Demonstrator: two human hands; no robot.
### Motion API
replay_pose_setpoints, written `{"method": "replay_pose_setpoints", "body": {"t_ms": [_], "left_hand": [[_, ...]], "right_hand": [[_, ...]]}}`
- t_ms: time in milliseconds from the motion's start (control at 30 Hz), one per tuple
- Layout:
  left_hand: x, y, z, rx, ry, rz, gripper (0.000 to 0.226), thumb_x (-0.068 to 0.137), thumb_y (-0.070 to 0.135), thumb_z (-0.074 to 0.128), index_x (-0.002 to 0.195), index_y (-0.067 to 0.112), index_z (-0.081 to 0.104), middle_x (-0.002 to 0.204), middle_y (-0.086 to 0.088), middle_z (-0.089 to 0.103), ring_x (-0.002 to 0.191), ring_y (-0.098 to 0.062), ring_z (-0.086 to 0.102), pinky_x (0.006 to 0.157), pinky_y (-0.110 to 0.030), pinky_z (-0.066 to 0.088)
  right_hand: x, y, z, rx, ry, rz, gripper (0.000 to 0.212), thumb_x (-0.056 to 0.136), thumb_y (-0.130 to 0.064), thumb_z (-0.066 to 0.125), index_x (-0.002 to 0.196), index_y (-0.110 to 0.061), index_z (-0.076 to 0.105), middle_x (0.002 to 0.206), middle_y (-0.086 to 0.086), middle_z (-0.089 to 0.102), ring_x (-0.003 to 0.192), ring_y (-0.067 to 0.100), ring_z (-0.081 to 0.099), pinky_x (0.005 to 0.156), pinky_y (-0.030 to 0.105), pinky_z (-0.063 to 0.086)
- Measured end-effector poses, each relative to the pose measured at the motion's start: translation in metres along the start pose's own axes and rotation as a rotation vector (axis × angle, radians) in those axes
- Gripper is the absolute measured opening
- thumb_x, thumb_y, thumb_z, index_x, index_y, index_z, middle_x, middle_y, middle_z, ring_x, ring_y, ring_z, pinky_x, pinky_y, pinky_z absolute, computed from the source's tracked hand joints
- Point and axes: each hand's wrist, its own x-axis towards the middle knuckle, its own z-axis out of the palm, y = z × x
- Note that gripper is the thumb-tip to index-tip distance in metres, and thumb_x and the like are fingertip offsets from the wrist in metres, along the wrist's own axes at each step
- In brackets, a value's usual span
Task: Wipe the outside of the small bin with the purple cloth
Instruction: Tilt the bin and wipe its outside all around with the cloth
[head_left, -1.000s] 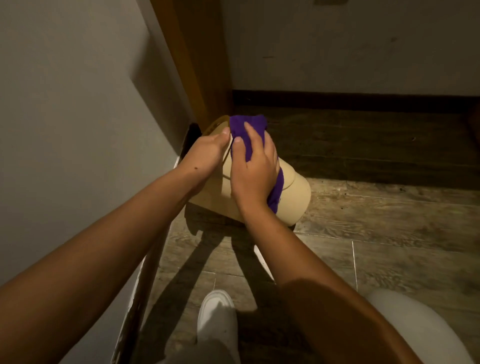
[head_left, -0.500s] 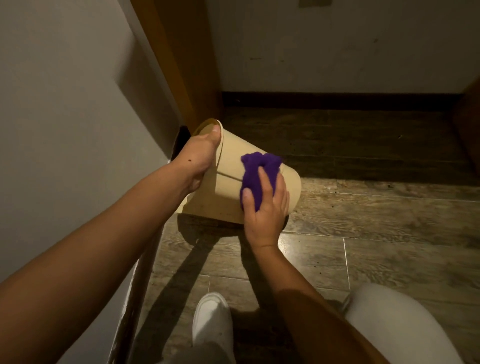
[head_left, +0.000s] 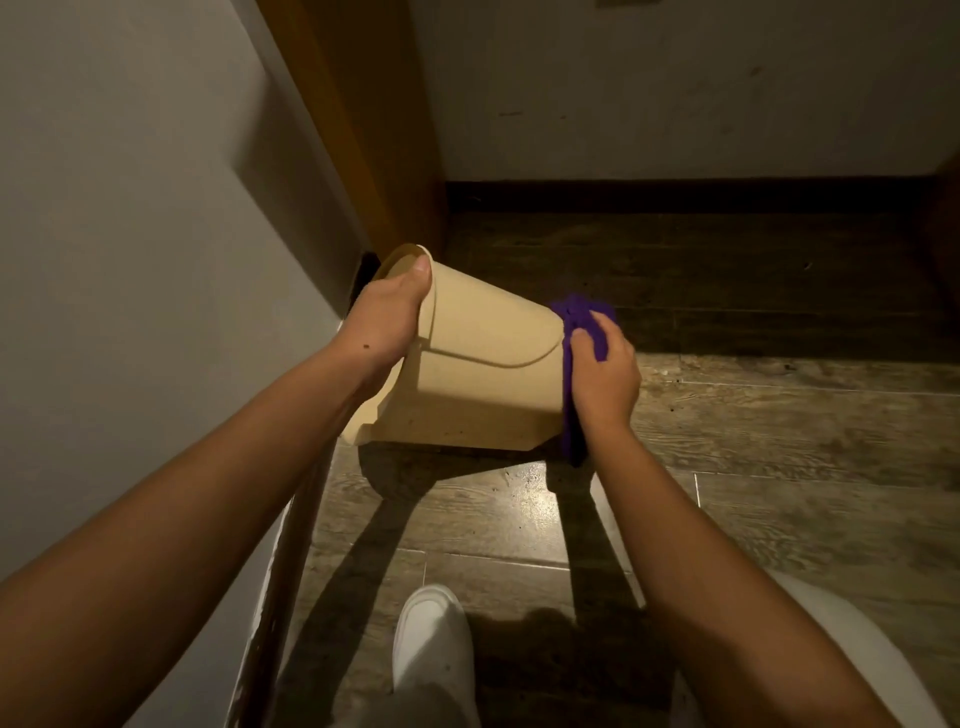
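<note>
Since half a second ago, the right hand (head_left: 605, 376) has slid the purple cloth (head_left: 574, 364) off the side of the small bin (head_left: 478, 374) and down to its bottom end. Now the cloth is pressed flat on the base of the bin, and part of it hangs down past the wrist. The right fingers (head_left: 597, 325) are curled over the cloth and push it on the bin.

The bin is tan and lies tipped on its side, just above the wooden floor (head_left: 779, 441). Its open mouth points to the left, at the grey wall (head_left: 130, 234). You cannot see what is inside it from here.

The left hand (head_left: 387, 322) holds the bin by the rim. The thumb lies on the outside of the rim, and the other fingers are hidden behind it, so you cannot tell how they sit.

A white shoe (head_left: 434, 644) stands on the floor below the bin, between the two arms.
</note>
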Motion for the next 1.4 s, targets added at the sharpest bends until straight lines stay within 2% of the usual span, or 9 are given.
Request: {"method": "replay_pose_setpoints", "body": {"t_ms": [200, 367, 567, 733, 900, 1000, 1100, 1267, 1400], "left_hand": [[-0.010, -0.011, -0.008, -0.011, 0.005, 0.020, 0.065, 0.094, 0.068, 0.042, 0.129, 0.019, 0.065, 0.117, -0.007, 0.071, 0.110, -0.029, 0.066, 0.102, -0.054, 0.048], [-0.015, -0.005, -0.011, -0.104, -0.033, 0.011, 0.044, 0.100, 0.056, 0.048, 0.112, 0.022, 0.074, 0.104, -0.005, 0.077, 0.098, -0.026, 0.072, 0.087, -0.043, 0.053], [-0.017, 0.001, -0.023, 0.208, -0.450, 0.135, 0.057, 0.098, 0.069, 0.033, 0.152, 0.057, 0.020, 0.162, 0.011, 0.028, 0.143, -0.024, 0.033, 0.113, -0.055, 0.033], [-0.022, -0.001, -0.013, 0.217, -0.258, 0.169, 0.053, 0.102, 0.062, 0.032, 0.154, 0.049, 0.029, 0.159, 0.007, 0.036, 0.139, -0.023, 0.040, 0.112, -0.053, 0.036], [-0.020, -0.009, -0.020, 0.051, -0.366, 0.049, 0.041, 0.096, 0.057, 0.052, 0.130, 0.038, 0.065, 0.125, 0.002, 0.069, 0.117, -0.023, 0.065, 0.100, -0.046, 0.048], [-0.026, -0.028, -0.025, 0.233, -0.422, 0.114, 0.049, 0.088, 0.075, 0.043, 0.128, 0.052, 0.058, 0.123, 0.012, 0.066, 0.115, -0.015, 0.063, 0.097, -0.043, 0.049], [-0.025, -0.040, -0.020, 0.256, -0.293, 0.056, 0.063, 0.085, 0.083, 0.035, 0.136, 0.049, 0.048, 0.128, 0.010, 0.059, 0.117, -0.018, 0.057, 0.097, -0.049, 0.048], [-0.026, -0.041, 0.004, 0.165, 0.026, 0.088, 0.039, 0.097, 0.071, 0.030, 0.093, 0.044, 0.059, 0.098, 0.017, 0.061, 0.091, -0.009, 0.057, 0.064, -0.026, 0.035], [-0.017, -0.035, 0.016, 0.099, 0.081, 0.095, 0.047, 0.101, 0.063, 0.030, 0.110, 0.030, 0.062, 0.097, 0.011, 0.063, 0.091, -0.012, 0.059, 0.063, -0.025, 0.036]], "right_hand": [[0.011, 0.007, -0.014, 0.305, 0.005, 0.426, 0.046, 0.099, -0.054, 0.049, 0.139, -0.035, 0.061, 0.123, 0.002, 0.067, 0.107, 0.025, 0.064, 0.096, 0.046, 0.056], [-0.021, 0.015, -0.009, 0.472, 0.171, 0.504, 0.042, 0.100, -0.054, 0.046, 0.133, -0.035, 0.064, 0.119, -0.001, 0.068, 0.107, 0.025, 0.065, 0.096, 0.046, 0.055], [-0.016, 0.013, -0.021, 0.489, 0.246, 0.551, 0.042, 0.100, -0.052, 0.047, 0.134, -0.033, 0.063, 0.120, 0.000, 0.067, 0.107, 0.025, 0.064, 0.092, 0.043, 0.054], [-0.021, 0.015, -0.024, 0.464, 0.258, 0.540, 0.040, 0.100, -0.051, 0.047, 0.131, -0.031, 0.063, 0.117, 0.000, 0.067, 0.102, 0.024, 0.065, 0.092, 0.044, 0.056], [-0.016, 0.019, -0.025, 0.456, 0.279, 0.542, 0.039, 0.101, -0.049, 0.048, 0.132, -0.032, 0.064, 0.121, -0.001, 0.066, 0.110, 0.024, 0.062, 0.090, 0.041, 0.052], [-0.018, 0.023, -0.024, 0.414, 0.297, 0.505, 0.041, 0.100, -0.050, 0.049, 0.135, -0.033, 0.062, 0.125, 0.000, 0.066, 0.112, 0.025, 0.063, 0.097, 0.047, 0.055], [-0.019, 0.022, -0.023, 0.410, 0.305, 0.477, 0.043, 0.100, -0.051, 0.048, 0.138, -0.034, 0.059, 0.127, 0.000, 0.065, 0.112, 0.025, 0.063, 0.097, 0.048, 0.056], [-0.032, 0.020, -0.003, 0.241, 0.225, 0.304, 0.049, 0.108, -0.049, 0.039, 0.154, -0.036, 0.043, 0.145, 0.004, 0.057, 0.126, 0.029, 0.058, 0.101, 0.047, 0.051], [-0.051, 0.009, 0.023, 0.067, 0.184, 0.117, 0.048, 0.110, -0.046, 0.034, 0.156, -0.034, 0.040, 0.169, 0.008, 0.031, 0.151, 0.034, 0.035, 0.115, 0.052, 0.037]]}}
